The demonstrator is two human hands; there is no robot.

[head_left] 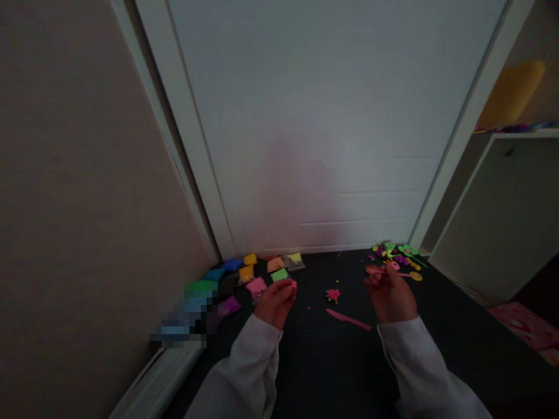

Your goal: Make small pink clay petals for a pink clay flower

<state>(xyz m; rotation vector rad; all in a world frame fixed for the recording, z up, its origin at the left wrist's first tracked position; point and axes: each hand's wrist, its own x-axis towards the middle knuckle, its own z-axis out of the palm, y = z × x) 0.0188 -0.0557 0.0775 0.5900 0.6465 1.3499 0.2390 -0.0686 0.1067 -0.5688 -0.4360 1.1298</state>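
Note:
My left hand [276, 304] is closed in a pinch, with a small round pink lump of clay [294, 284] at its fingertips. My right hand [392, 295] is closed around a red-pink spoon-like tool [374, 270], whose rounded end sticks out to the left; the fingers hide part of it. Between the hands, a pink clay flower [333, 295] with green bits lies on the dark tabletop [332, 372]. Nearer to me is a pink plastic knife [349, 320], lying at a slant. A tiny pink crumb [308, 308] rests beside my left hand.
Colored clay packets, including a blue one [233, 265] and a pink one [256, 287], spread across the left side. Green, purple and yellow clay pieces [402, 259] and a yellow round-ended piece [416, 276] lie at the back right. A white panel [340, 128] rises behind the table.

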